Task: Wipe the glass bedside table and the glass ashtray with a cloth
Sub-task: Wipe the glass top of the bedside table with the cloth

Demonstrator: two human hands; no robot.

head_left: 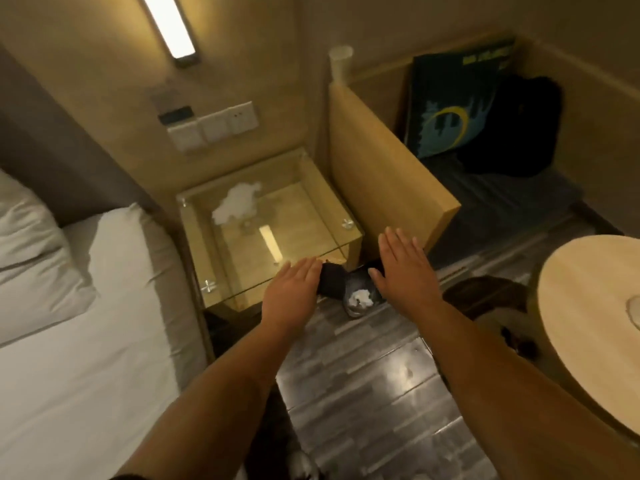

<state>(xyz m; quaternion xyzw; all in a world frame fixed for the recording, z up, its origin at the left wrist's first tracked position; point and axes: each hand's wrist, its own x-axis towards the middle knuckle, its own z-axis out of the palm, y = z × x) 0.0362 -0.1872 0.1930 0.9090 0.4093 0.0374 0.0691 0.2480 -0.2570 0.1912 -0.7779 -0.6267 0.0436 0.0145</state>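
Note:
The glass bedside table (311, 233) stands between the bed and a wooden partition, its clear top showing a wooden shelf beneath. A crumpled white cloth (235, 202) lies on the glass towards the back. A small clear item (246, 226) sits just in front of the cloth, too blurred to identify. My left hand (294, 289) hovers flat, palm down, over the table's front right corner and holds nothing. My right hand (401, 268) is stretched out flat to the right of the table, over the floor, also empty.
A bed with white sheets (86, 323) is at the left. A small bin (360, 299) with white paper stands on the floor between my hands. A round wooden table (581, 306) at the right carries a clear round object (633, 313). The wooden partition (388, 181) borders a cushioned bench.

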